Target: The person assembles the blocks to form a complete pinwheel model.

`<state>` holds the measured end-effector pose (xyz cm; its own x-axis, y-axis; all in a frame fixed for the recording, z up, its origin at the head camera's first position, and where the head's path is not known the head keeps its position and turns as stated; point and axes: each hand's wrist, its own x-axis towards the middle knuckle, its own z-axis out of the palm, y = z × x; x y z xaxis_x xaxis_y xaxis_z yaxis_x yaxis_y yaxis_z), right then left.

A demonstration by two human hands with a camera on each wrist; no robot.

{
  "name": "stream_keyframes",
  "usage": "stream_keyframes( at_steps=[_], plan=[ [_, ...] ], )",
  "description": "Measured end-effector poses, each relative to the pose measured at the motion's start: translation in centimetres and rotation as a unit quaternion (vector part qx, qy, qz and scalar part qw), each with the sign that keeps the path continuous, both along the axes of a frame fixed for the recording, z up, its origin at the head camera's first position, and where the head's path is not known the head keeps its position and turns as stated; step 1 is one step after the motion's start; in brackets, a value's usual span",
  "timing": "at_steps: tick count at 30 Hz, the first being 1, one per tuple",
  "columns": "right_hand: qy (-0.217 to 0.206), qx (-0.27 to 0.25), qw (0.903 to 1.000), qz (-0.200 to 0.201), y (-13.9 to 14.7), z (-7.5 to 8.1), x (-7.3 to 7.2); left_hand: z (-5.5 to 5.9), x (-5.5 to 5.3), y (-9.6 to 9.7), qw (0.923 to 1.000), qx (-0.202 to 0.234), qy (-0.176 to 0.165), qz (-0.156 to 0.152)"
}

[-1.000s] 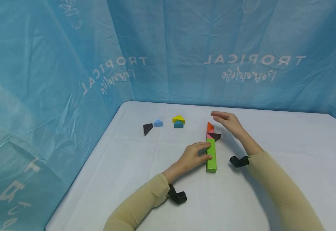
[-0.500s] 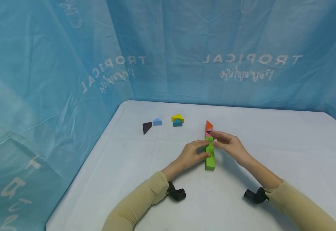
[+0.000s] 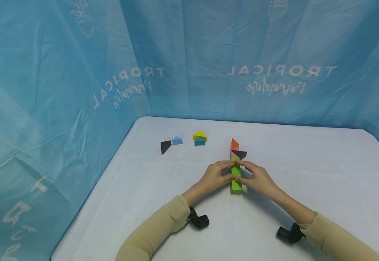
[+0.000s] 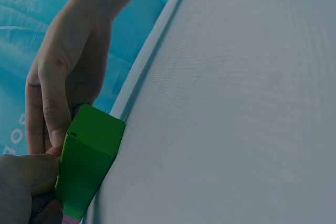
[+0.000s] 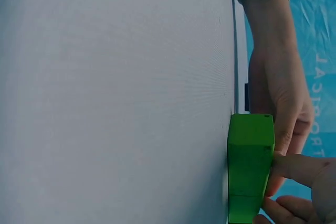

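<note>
Two green blocks [image 3: 236,188] stand end to end on the white table, forming the near part of a row. My left hand [image 3: 213,176] touches them from the left, thumb and fingertips spaced along the row. From the right, my right hand [image 3: 260,177] touches the same blocks, its fingertips close to the left hand's. Both wrist views show fingertips against the green block [image 4: 86,174]. Beyond it come pink pieces [image 3: 233,154], an orange triangular block [image 3: 234,144] and a dark block [image 3: 241,154] jutting to the right. The hands cover part of the green blocks.
Farther left on the table [image 3: 137,181] lie another dark block [image 3: 165,146], a light-blue triangular block [image 3: 177,140], a yellow triangular block [image 3: 196,135] and a teal one [image 3: 199,141]. A blue curtain [image 3: 189,72] hangs behind the table and at left.
My right hand came down from beyond the row to the dark block, then moved nearer to the green blocks' right side. My left hand stayed on the green blocks.
</note>
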<state>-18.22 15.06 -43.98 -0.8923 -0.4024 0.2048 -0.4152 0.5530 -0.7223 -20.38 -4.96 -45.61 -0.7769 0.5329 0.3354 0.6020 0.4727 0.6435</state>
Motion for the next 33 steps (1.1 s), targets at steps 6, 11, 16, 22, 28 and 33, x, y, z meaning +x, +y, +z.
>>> stream_keyframes(
  at_steps=[6,11,16,22,28,33],
  plan=[
    [0.005,-0.004,1.0,0.003,0.0,0.2,-0.1,0.4,-0.4,0.1,0.9997,-0.022,0.012,-0.007],
    [-0.001,-0.001,1.0,0.007,0.0,0.3,-0.2,1.4,-1.3,-0.7,0.9995,-0.016,0.027,0.005],
    [-0.016,0.0,0.9999,0.005,-0.1,0.2,-0.1,2.5,-4.3,-3.4,0.9937,0.039,0.04,0.097],
    [-0.025,0.001,0.9997,0.005,-0.1,0.0,0.1,1.8,-7.7,-6.9,0.9771,0.084,0.002,0.195],
    [-0.022,0.002,0.9997,0.004,0.0,0.1,0.2,0.3,-8.7,-7.8,0.9662,0.132,-0.065,0.212],
    [-0.019,-0.002,0.9998,0.006,0.0,0.1,0.2,-0.3,-9.2,-7.8,0.9613,0.141,-0.08,0.223]
  ],
)
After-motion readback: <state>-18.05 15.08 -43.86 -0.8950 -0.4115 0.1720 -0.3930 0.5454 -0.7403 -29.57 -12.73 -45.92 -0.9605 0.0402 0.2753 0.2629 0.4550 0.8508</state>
